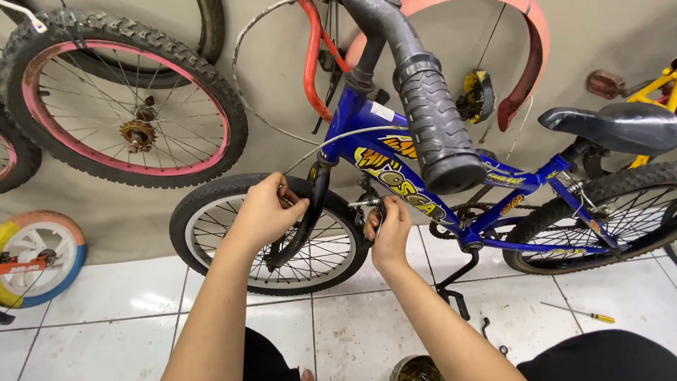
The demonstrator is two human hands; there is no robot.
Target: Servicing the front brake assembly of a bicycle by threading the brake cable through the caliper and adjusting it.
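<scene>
- My landmark is the small blue child's bicycle frame with yellow decals [395, 180], standing upright on white floor tiles [127, 310].
- My left hand [264, 212] sits just ahead of the frame's black front fork [310, 212], fingers curled nearly closed around something small at the fork crown, where the grey brake cable [331, 141] comes down; I cannot tell exactly what they pinch.
- My right hand [388, 229] is just behind the fork, under the frame's down tube, fingers closed on a slim metal tool or bolt end [363, 203] pointing toward the fork.
- The black-tyred front wheel with silver spokes [271, 236] is seated in the fork, so I judge that mounting is done; the brake fitting at the crown looks to be mid-adjustment.
- The black ribbed rubber handlebar grip [441, 127] looms above the frame, close to my view.
- A yellow-handled screwdriver [578, 312] lies on the tiles below the frame's rear, untouched.
</scene>
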